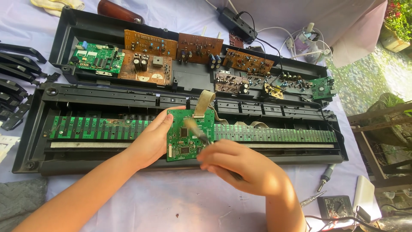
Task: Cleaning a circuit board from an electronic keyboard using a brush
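My left hand (151, 139) grips the left edge of a small green circuit board (182, 144) and holds it tilted above an opened black keyboard chassis (107, 101). A beige ribbon cable (203, 103) rises from the board's top edge. My right hand (242, 165) is closed on a small brush (195, 131), whose blurred bristles lie on the board's face. A long green contact strip (274, 134) runs along the chassis under both hands.
Several brown and green circuit boards (150, 56) lie in the rear half of the case. Black key parts (13, 86) are stacked at left. A screwdriver (326, 175), a multimeter (337, 207) and a white box (365, 197) sit at right on the pale cloth.
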